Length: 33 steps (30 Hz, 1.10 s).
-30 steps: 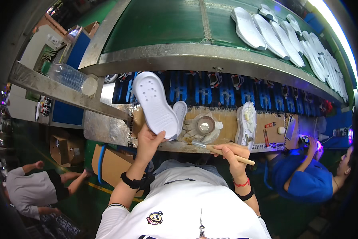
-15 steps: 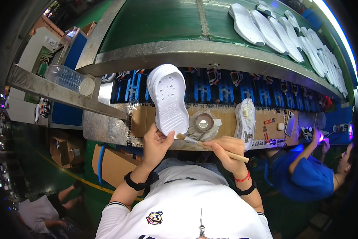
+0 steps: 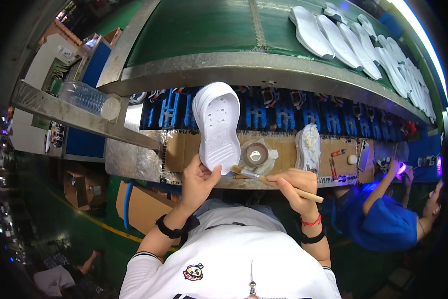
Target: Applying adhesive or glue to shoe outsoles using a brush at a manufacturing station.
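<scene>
A white shoe sole (image 3: 218, 127) with holes and ridges on its inner face stands raised over the bench's front edge. My left hand (image 3: 200, 178) grips its lower end, thumb on the inner side. A flat brush (image 3: 251, 174) with a pale wooden handle is pinched in my right hand (image 3: 294, 187), its bristles beside the sole's lower right edge; whether they touch cannot be told. Behind the brush, a round brown-rimmed pot (image 3: 256, 144) sits on crumpled clear plastic. Farther right lies another white sole (image 3: 308, 162) with cream-coloured bits in it.
White soles (image 3: 339, 42) lie on the raised green conveyor (image 3: 199, 30). Its metal edge (image 3: 224, 62) runs above the cardboard-covered bench (image 3: 283, 172). Blue holders (image 3: 256, 109) line up underneath. A phone (image 3: 365, 152) lies right; a person in blue (image 3: 391, 214) works beyond.
The sole and my left hand have shifted slightly right. My right hand with the brush has moved right too, keeping the bristles close to the sole's edge.
</scene>
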Each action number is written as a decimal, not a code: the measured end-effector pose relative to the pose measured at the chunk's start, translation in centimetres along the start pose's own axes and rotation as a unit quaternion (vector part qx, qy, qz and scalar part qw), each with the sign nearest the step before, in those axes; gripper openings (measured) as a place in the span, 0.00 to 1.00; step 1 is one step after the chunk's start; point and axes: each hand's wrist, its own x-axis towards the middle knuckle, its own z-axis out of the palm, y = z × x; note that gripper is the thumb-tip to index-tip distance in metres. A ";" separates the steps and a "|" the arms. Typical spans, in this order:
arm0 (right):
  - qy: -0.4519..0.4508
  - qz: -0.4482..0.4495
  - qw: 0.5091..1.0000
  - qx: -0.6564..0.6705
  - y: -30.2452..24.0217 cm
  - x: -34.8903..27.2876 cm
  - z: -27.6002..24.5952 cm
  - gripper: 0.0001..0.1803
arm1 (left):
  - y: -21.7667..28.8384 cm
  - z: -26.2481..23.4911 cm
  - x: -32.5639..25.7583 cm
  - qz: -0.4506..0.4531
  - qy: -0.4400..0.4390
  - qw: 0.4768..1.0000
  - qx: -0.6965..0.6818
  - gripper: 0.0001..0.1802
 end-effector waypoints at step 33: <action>0.048 -0.006 0.999 0.000 -0.7 0.1 -1.1 0.08 | 1.1 1.9 3.0 -0.006 -0.062 0.998 -0.013 0.20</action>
